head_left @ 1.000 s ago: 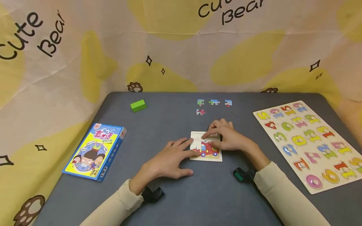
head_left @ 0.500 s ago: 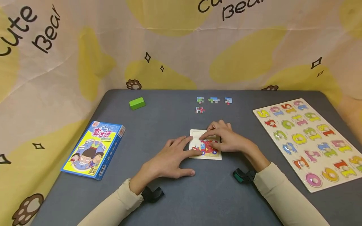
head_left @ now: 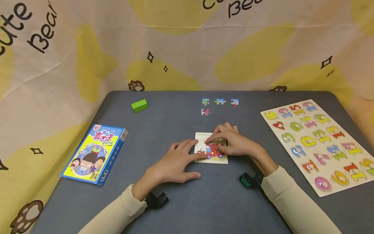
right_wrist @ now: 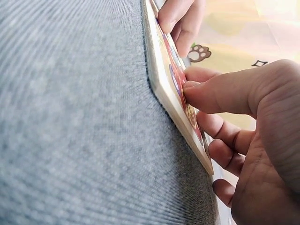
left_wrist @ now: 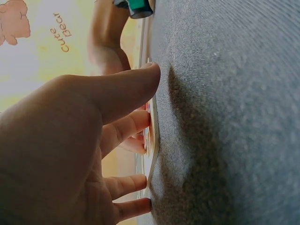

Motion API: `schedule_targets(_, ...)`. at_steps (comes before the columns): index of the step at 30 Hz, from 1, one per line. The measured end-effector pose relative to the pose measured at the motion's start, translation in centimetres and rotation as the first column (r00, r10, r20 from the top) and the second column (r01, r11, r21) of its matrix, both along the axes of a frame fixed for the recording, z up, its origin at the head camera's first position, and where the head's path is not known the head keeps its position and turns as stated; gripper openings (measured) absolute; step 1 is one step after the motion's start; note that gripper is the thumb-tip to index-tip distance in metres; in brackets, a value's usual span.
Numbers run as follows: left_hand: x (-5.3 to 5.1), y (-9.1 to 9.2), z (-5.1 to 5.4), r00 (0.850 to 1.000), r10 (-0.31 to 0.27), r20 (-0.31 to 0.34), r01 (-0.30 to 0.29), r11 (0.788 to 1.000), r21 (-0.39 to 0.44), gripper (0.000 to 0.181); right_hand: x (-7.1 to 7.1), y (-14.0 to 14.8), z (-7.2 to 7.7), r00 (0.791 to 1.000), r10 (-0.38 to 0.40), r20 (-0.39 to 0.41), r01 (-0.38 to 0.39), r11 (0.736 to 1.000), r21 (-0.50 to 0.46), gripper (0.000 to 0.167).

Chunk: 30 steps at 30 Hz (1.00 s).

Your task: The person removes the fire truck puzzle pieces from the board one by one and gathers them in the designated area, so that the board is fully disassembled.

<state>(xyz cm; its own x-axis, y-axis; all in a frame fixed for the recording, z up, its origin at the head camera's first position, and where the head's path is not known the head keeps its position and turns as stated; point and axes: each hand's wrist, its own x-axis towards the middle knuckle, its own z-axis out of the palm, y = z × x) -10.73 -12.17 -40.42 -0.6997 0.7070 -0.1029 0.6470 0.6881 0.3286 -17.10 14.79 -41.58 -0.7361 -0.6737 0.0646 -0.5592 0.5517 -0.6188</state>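
Observation:
A small jigsaw tray [head_left: 200, 136] with a pale rim lies flat on the table. Joined pieces showing a red truck [head_left: 216, 153] fill its lower part; bare pale board shows at upper left. My left hand [head_left: 172, 162] spreads fairly straight fingers over the tray's left side, index and other fingertips touching it, thumb apart above the table. From the right, my right hand [head_left: 235, 143] has bent thumb and forefinger on a puzzle piece at the tray's upper right, mostly hidden under the hand. The right wrist view shows its thumb [right_wrist: 225, 96] against the picture surface.
Several loose jigsaw pieces [head_left: 219, 101] lie beyond the tray. A green block [head_left: 140, 106] stands at the back left, a blue-and-yellow box [head_left: 92, 156] at the left. A wooden number board [head_left: 321, 148] covers the right side. Patterned cloth hangs behind.
My right forefinger has slid slightly leftward on the tray. The left hand keeps nearly the same place. The whole head view has shifted a little, raising the scene in the picture.

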Motion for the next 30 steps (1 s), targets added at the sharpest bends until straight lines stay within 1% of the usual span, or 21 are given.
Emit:
schedule_targets(6, 0.00, -0.04, 0.08, 1.000, -0.004, 0.009, 0.004, 1.000, 0.006, 0.060, -0.01, 0.01, 0.02, 1.000, 0.003, 0.014, -0.003, 1.000, -0.013, 0.037)
schedule_targets(15, -0.06, -0.03, 0.13, 1.000, -0.003, 0.014, 0.003, 1.000, -0.002, 0.061, -0.06, 0.07, 0.07, 1.000, 0.022, 0.005, -0.021, 1.000, -0.011, 0.034)
schedule_targets(24, -0.12, -0.04, 0.12, 1.000, -0.006, 0.004, 0.006, 1.000, -0.007, 0.061, -0.14, 0.09, -0.30, 1.000, 0.027, -0.001, -0.027, 0.999, -0.023, 0.035)
schedule_targets(30, -0.02, -0.06, 0.19, 1.000, -0.004, 0.015, 0.004, 1.000, -0.007, 0.062, -0.17, -0.04, -0.42, 0.999, 0.032, -0.009, -0.032, 0.999, -0.040, 0.035)
